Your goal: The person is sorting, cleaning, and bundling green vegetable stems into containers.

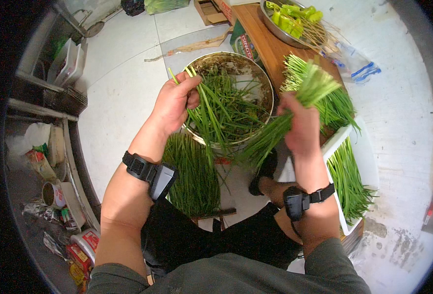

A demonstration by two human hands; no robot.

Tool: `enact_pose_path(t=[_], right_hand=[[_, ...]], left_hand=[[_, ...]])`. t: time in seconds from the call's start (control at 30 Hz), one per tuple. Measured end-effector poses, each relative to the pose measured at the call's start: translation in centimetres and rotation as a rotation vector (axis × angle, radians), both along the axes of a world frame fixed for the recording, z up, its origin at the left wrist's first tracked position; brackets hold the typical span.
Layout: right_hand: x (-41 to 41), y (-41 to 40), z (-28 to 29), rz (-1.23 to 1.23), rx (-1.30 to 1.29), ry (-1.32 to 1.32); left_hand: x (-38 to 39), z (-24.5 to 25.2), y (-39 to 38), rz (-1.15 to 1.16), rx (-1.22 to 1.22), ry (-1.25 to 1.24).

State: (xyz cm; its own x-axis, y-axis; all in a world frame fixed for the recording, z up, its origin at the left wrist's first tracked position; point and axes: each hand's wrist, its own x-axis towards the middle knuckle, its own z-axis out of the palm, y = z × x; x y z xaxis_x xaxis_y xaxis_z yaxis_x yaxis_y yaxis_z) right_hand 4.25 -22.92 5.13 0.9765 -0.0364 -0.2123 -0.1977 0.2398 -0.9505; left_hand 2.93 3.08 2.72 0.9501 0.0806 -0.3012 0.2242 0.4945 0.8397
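A few long garlic chives [206,101] are pinched in my left hand [178,99], their pale ends up and their leaves trailing over a round bin. My right hand [303,123], blurred, grips a thick bunch of garlic chives [315,86], pale stems pointing up and right and green leaves hanging down left. Green trimmings and leaves [235,110] lie inside the dirty bin [204,58]. Behind my right hand, a pile of chives [332,112] rests on a wooden bench [251,22]. More chives [190,176] stand in a dense heap below my left hand.
A white foam box [343,226] at right holds chives. At the bench's far end sits a metal bowl [269,27] of green peppers [290,20] and skewers, beside a plastic bag [356,66]. Shelves [69,165] with packages line the left. Cardboard [207,42] lies on the floor.
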Motion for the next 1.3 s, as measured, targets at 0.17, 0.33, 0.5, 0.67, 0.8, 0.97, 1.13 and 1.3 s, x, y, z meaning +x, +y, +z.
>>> enact_pose_path(t=[0.17,0.33,0.5,0.67,0.8,0.97,1.13,1.3], right_hand=[[-2.9,5.5,-2.1,0.255,-0.302,-0.087],[-2.9,6.3,-3.5,0.319,-0.365,-0.095],[-3.3,6.7,-3.6,0.262,-0.306,-0.103],[-3.4,6.9,-4.1,0.320,-0.342,-0.151],[-3.1,6.8,-4.4,0.330,-0.398,-0.135],[-2.8,6.3,-5.5,0.319,-0.434,-0.142],[-2.4,5.9,-5.1,0.283,-0.264,-0.031],[-2.3,5.3,-4.4,0.321,-0.064,0.041]], left_hand=[[-0.4,-0.7,-2.1,-0.094,0.024,0.050],[-0.6,-1.2,-3.2,-0.192,0.013,0.084],[-0.8,-1.9,-3.3,-0.194,-0.010,0.089],[-1.0,-2.6,-4.1,-0.162,0.035,0.093],[-1.2,-2.4,-4.0,-0.173,0.020,0.099],[-1.5,-1.4,-4.5,-0.205,0.007,0.132],[-1.3,-1.4,-3.4,-0.298,-0.048,0.165],[-1.5,-1.1,-3.7,-0.374,0.382,0.091]])
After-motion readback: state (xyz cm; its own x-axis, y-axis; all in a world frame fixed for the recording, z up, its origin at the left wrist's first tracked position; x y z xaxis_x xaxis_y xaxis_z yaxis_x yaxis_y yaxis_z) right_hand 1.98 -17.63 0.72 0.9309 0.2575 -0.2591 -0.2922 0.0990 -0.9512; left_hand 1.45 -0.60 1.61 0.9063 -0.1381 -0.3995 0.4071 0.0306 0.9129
